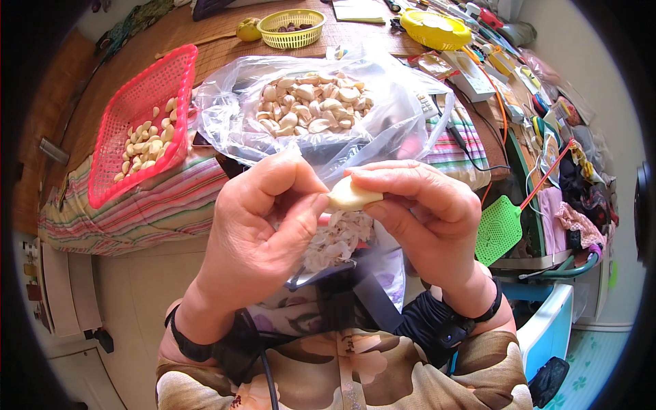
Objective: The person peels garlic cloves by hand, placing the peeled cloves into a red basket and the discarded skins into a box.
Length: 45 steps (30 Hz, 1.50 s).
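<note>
Brown wood makes up the table [198, 31], the largest thing in view, its far part bare around the baskets. Over its near side spreads a striped cloth [150, 205], pink, green and white, showing both left and right. A clear plastic bag [232, 85] lies wide open at the middle, beyond the hands, with a big heap of unpeeled garlic cloves [314, 106] in it. Left of the bag, a pinkish-red mesh basket [109, 137] sits tilted, with pale peeled cloves [147, 147] gathered toward its right side. On the right, a green fly swatter [499, 229] with a red handle leans at the table's side. At the far right stands a yellow basket [437, 34], and at the far middle a smaller pale-yellow basket [290, 35] holding dark pieces. Loose papery skins [335, 249] form a pile below and between the two hands. The left hand [253, 219] pinches thumb and forefinger together at the left tip of a pale garlic clove [355, 196]; the right hand [430, 212] grasps its other end between thumb and fingertips. That single clove, smallest of all, is held up in front of the bag's near edge, well apart from the mesh basket.
</note>
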Available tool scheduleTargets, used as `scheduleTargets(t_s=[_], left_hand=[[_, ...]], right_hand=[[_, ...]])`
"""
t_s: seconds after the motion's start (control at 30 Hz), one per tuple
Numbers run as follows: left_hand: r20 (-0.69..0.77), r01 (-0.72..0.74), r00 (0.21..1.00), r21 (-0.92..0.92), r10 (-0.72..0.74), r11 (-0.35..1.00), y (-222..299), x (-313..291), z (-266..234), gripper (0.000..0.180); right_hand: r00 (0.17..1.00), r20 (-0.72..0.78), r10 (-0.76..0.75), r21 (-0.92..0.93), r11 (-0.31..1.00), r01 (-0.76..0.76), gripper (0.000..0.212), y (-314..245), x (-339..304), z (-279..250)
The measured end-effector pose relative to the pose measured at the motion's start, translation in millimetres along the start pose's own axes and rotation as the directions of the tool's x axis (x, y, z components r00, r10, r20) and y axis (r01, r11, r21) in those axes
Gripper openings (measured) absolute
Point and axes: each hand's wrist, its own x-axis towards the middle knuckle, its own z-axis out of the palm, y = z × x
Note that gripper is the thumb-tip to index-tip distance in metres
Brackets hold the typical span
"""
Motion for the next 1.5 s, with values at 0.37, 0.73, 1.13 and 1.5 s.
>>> scheduleTargets(t_s=[0.37,0.73,1.13,1.5], left_hand=[[-0.007,0.024,1.0,-0.278,-0.027,0.96,2,-1,6,0.006],[-0.001,0.078,0.996,-0.399,-0.085,0.914,2,0,9,0.006],[0.008,0.145,0.987,-0.463,-0.159,0.875,4,-1,12,0.007],[0.026,0.163,0.985,-0.488,-0.172,0.858,4,0,13,0.009]], right_hand=[[0.985,0.017,0.174,0.291,0.941,-0.171,0.023,-3,-1,0],[0.985,0.057,0.162,0.286,0.943,-0.172,0.024,-3,-2,-2],[0.991,0.065,0.114,0.188,0.974,-0.125,0.029,-1,3,3],[0.95,0.135,0.282,0.411,0.856,-0.312,0.03,-3,-1,-1]])
